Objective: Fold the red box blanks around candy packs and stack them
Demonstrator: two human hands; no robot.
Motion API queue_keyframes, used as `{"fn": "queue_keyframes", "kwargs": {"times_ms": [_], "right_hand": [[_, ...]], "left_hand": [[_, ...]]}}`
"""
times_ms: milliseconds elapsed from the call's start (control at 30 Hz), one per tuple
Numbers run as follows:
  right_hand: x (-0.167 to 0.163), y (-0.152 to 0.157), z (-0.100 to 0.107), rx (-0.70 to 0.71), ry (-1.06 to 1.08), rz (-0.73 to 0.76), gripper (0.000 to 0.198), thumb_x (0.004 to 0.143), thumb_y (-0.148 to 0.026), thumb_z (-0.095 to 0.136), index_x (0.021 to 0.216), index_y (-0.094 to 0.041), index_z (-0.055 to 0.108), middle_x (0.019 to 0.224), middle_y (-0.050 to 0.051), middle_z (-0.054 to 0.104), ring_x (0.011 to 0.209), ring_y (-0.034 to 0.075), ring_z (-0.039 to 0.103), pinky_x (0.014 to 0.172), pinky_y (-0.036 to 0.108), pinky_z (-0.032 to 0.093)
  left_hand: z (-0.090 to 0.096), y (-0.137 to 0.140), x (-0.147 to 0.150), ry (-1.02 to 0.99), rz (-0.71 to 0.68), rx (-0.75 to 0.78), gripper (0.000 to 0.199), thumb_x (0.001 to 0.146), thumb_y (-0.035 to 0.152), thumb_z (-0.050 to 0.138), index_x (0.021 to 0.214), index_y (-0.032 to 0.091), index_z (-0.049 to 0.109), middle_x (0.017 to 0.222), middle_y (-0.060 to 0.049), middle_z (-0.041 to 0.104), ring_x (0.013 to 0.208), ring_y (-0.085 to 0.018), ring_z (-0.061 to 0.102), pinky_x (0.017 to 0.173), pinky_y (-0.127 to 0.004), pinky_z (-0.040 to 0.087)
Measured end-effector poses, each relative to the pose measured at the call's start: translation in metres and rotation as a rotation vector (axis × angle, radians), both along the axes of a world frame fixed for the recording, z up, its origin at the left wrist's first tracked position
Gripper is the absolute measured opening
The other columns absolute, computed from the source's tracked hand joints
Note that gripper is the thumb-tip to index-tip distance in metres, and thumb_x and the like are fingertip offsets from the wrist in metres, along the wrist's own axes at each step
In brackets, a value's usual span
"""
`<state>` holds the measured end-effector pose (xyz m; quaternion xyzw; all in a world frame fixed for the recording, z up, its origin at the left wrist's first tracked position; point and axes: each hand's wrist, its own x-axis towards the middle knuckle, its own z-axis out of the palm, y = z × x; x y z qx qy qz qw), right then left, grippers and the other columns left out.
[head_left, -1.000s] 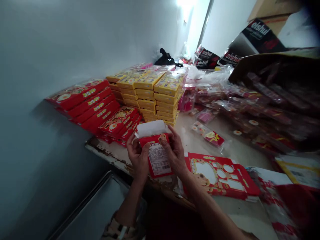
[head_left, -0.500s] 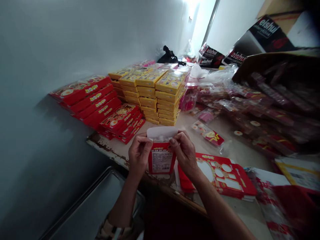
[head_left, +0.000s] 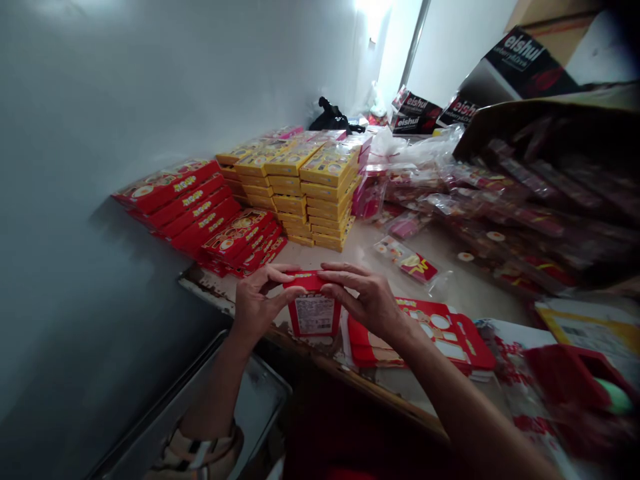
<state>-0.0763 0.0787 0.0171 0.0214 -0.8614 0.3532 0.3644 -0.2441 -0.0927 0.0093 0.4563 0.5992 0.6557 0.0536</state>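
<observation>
A small red cardboard box point(head_left: 315, 315) stands upright at the table's front edge, its white printed label facing me. Its red top flap is folded down over the opening. My left hand point(head_left: 261, 299) grips the top left corner, thumb on the near face and fingers on the top. On the other side, my right hand point(head_left: 369, 301) pinches the top right corner the same way. Just right of the box lie flat red cartons with cut-out windows point(head_left: 440, 327), partly covered by my right forearm. What is inside the box is hidden.
Red boxes point(head_left: 185, 207) lean in stacks by the wall, beside piled yellow boxes point(head_left: 330, 167). Clear-wrapped packs point(head_left: 407, 260) spread rightward to an open carton point(head_left: 550, 107). A red holder with a green roll point(head_left: 613, 393) sits at right. A metal tray point(head_left: 255, 387) is below the table.
The box's raised white flap has come down, and its red outer side now covers the top. Both hands have moved from holding the flap's sides to pressing over the top edge.
</observation>
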Motion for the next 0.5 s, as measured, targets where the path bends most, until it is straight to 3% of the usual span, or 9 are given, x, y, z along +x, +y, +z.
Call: {"fn": "queue_keyframes", "kwargs": {"times_ms": [233, 367, 500], "right_hand": [[-0.006, -0.002, 0.019, -0.317, -0.15, -0.042, 0.015, 0.089, -0.029, 0.077, 0.1, -0.02, 0.081, 0.091, 0.003, 0.083, 0.081, 0.02, 0.077, 0.074, 0.03, 0.06], [-0.006, 0.0, 0.021, -0.457, -0.17, 0.006, 0.015, 0.086, -0.031, 0.077, 0.096, -0.021, 0.083, 0.087, 0.002, 0.083, 0.073, 0.019, 0.077, 0.067, 0.028, 0.059], [-0.006, -0.003, 0.022, -0.485, -0.164, 0.008, 0.015, 0.084, -0.034, 0.08, 0.092, -0.022, 0.085, 0.086, 0.003, 0.084, 0.077, 0.022, 0.079, 0.069, 0.029, 0.06]], "left_hand": [[0.019, 0.008, 0.01, -0.196, -0.013, -0.149, 0.031, 0.067, 0.031, 0.093, 0.09, 0.017, 0.078, 0.091, -0.006, 0.08, 0.08, -0.019, 0.075, 0.071, -0.026, 0.061], [0.017, 0.007, 0.01, -0.207, 0.041, -0.137, 0.027, 0.068, 0.031, 0.093, 0.087, 0.018, 0.079, 0.086, -0.004, 0.081, 0.076, -0.017, 0.074, 0.07, -0.024, 0.06], [0.018, 0.009, 0.013, -0.112, 0.099, -0.121, 0.02, 0.071, 0.031, 0.092, 0.083, 0.019, 0.081, 0.084, -0.004, 0.082, 0.077, -0.018, 0.076, 0.073, -0.026, 0.061]]}}
